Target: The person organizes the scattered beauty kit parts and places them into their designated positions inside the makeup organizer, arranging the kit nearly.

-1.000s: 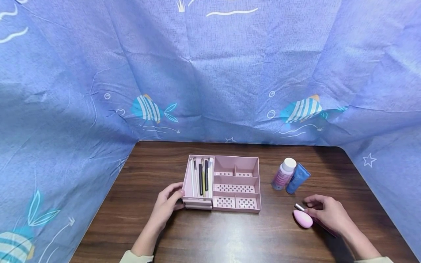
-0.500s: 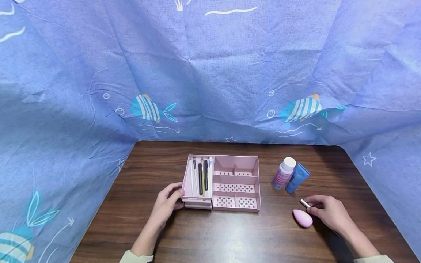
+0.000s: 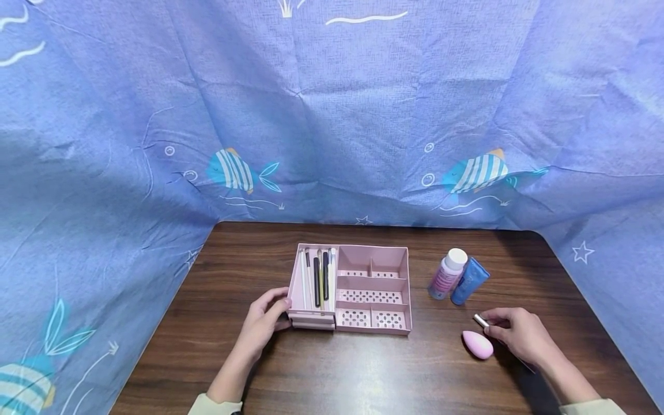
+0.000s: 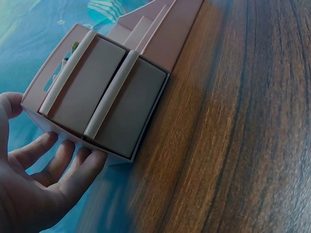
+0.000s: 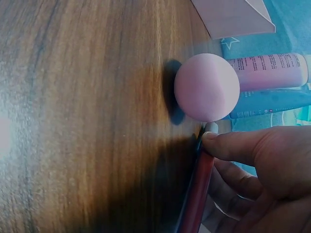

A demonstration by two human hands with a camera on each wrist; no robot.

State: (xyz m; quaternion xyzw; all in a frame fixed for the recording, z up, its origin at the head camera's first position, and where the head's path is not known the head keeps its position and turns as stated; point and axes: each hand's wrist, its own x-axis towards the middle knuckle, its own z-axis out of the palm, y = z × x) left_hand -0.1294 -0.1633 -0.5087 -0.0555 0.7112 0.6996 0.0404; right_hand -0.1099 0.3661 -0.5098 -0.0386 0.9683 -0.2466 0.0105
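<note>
Head view: what fills most of it?

"Blue cloth (image 3: 358,115) printed with striped fish, hanging on the far side. Below it spreads a dark wooden table (image 3: 415,369)."

"And on the table?"

"A pink organizer (image 3: 369,283) sits in the middle, with a long tray on its left and five smaller compartments on its right. The left wrist view shows two drawer fronts (image 4: 90,82) at its near left end."

"Where are the person's hands?"

"The left hand (image 3: 263,317) is spread wide at the organizer's near left corner, fingertips touching its left side; how firmly they press, one cannot tell. The right hand (image 3: 519,334), at the right of the table, has a narrow grip: thumb and fingers pinch a slim dark red stick (image 5: 198,191)."

"What is near that one?"

"Farther off, right of the organizer, stands a pink bottle (image 3: 446,276) with a white cap, and a blue tube (image 3: 469,280) is just to its right. Nearer, a pink egg-shaped sponge (image 3: 478,344) lies just left of the right hand."

"And the slimmest things?"

"The stick's silver end points to the far left; whether the stick touches the table, one cannot tell. Several brush-like rods (image 3: 317,282) lie side by side in the organizer's tray."
</note>
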